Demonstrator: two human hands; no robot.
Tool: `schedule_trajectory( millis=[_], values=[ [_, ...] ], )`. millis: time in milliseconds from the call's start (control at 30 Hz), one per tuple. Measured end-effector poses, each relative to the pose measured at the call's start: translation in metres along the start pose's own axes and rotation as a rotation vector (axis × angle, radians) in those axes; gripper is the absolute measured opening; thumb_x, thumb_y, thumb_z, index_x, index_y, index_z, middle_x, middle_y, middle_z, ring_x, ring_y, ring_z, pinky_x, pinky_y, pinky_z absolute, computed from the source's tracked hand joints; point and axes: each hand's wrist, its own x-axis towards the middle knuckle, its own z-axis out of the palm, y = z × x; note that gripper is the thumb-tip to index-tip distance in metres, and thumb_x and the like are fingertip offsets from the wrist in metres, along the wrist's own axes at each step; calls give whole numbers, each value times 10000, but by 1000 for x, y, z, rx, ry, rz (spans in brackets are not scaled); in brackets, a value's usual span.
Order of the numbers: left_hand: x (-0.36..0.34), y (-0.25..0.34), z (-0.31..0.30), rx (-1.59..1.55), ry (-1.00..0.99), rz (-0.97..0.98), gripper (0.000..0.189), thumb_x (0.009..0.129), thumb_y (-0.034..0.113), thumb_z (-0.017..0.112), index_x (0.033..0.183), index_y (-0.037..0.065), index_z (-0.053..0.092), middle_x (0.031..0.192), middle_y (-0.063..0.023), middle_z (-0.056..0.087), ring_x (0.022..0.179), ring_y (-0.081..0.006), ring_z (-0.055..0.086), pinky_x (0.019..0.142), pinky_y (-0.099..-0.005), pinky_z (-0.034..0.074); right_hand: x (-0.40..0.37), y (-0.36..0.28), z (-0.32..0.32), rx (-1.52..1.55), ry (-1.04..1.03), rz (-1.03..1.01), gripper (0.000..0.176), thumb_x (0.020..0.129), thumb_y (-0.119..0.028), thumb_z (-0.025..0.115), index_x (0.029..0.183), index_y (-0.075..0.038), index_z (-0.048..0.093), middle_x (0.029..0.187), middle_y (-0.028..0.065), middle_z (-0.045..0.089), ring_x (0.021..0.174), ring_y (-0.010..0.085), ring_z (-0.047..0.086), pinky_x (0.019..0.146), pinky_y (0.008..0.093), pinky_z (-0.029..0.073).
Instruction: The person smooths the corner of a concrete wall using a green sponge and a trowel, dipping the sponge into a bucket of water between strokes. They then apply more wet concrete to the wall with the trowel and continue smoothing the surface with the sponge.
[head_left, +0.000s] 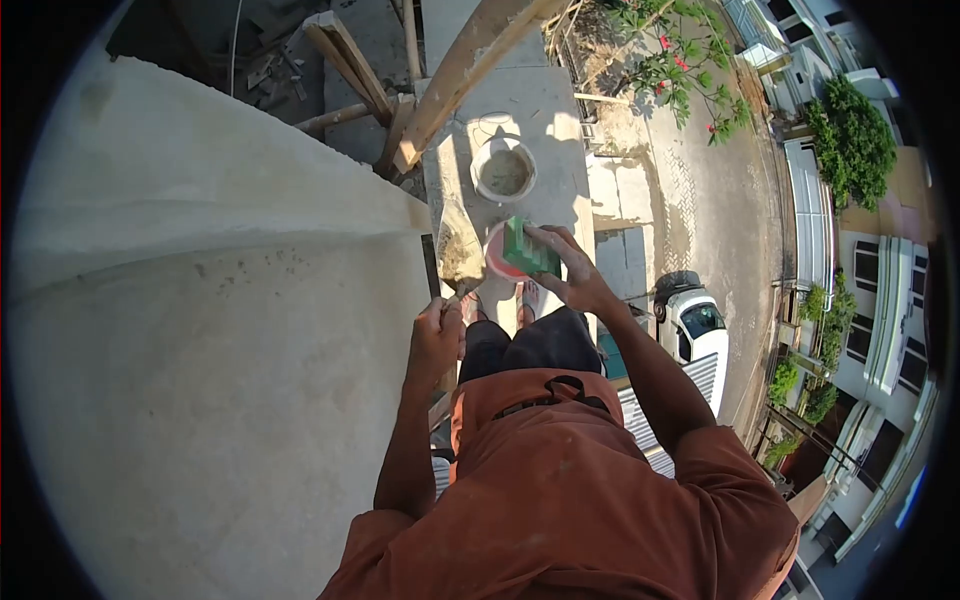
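My left hand [436, 335] is closed round the handle of a trowel [460, 248], whose mortar-smeared blade points away from me beside the wall edge. In my right hand [572, 268] is a green block-shaped tool [530, 249], gripped by its side. Below that tool a pink bucket [495, 262] shows in part; the tool and hand hide the rest. A pale round bucket [503, 170] with grey mix inside stands farther off on the platform. The two hands are apart, in front of my waist.
A plastered wall [220, 340] fills the left side. Wooden beams [470, 80] cross above the platform [560, 130]. Far below on the right are a street [735, 230], a white car [700, 325], plants and buildings.
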Motion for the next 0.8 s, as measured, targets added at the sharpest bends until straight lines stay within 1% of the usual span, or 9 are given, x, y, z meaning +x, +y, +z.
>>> schedule_trajectory(
  millis=[133, 200, 233, 300, 467, 567, 667, 767, 800],
  values=[
    [45, -48, 2, -26, -24, -101, 262, 1042, 237, 486, 912, 14, 527, 644, -11, 493, 451, -98, 501, 423, -263, 429, -70, 64, 24, 255, 175, 497, 703, 857, -54, 649, 1514, -112, 406, 1387, 117, 465, 1207, 226, 532, 925, 357, 528],
    [78, -76, 4, -51, 1, -173, 253, 1038, 228, 486, 939, 0, 533, 660, -27, 511, 448, -112, 526, 414, -279, 437, -93, 77, 49, 522, 291, 751, 688, 892, -72, 613, 1533, -101, 364, 1368, 112, 470, 1146, 206, 537, 916, 339, 512],
    [94, -92, 5, -83, 29, -238, 249, 1034, 218, 486, 966, -15, 540, 677, -42, 530, 445, -126, 551, 405, -295, 445, -102, 88, 66, 542, 293, 768, 688, 892, -72, 613, 1533, -101, 364, 1368, 112, 470, 1146, 206, 537, 916, 339, 512],
    [130, -115, 6, -29, 4, -281, 318, 1040, 280, 476, 1006, -24, 565, 688, -33, 510, 458, -129, 517, 430, -301, 460, -128, 102, 102, 851, 521, 942, 649, 928, -97, 572, 1531, -65, 336, 1353, 119, 482, 1145, 203, 533, 945, 334, 477],
    [258, -159, 12, 193, -69, -434, 374, 1039, 371, 475, 1045, 12, 577, 740, -44, 532, 486, -127, 528, 439, -297, 449, -165, 154, 198, 1180, 793, 1015, 550, 963, -115, 551, 1478, -40, 372, 1312, 96, 505, 1207, 198, 499, 1027, 355, 411],
    [348, -180, 31, 434, -120, -325, 380, 1038, 360, 471, 958, 8, 591, 752, -49, 571, 516, -122, 551, 470, -303, 474, -174, 167, 236, 1226, 876, 1033, 533, 968, -111, 540, 1470, -43, 375, 1301, 85, 512, 1219, 194, 501, 1046, 351, 399],
    [437, -195, 55, 465, -102, -307, 328, 1015, 301, 516, 929, -3, 603, 705, -53, 569, 514, -144, 568, 474, -330, 474, -172, 183, 255, 1332, 957, 1017, 534, 966, -97, 532, 1472, -42, 369, 1311, 83, 511, 1237, 195, 496, 1064, 353, 391],
    [516, -209, 79, 613, -96, -223, 392, 983, 287, 514, 847, -62, 630, 698, -173, 675, 644, -275, 712, 618, -408, 566, -166, 186, 252, 1382, 950, 1026, 546, 967, -98, 526, 1480, -25, 354, 1327, 88, 507, 1238, 189, 493, 1074, 347, 381],
    [540, -216, 87, 622, -98, -222, 392, 983, 287, 514, 847, -62, 630, 698, -173, 675, 644, -275, 712, 618, -408, 566, -165, 189, 253, 1366, 927, 1031, 548, 967, -102, 524, 1480, -18, 351, 1332, 90, 506, 1238, 187, 492, 1075, 343, 378]
  ],
)
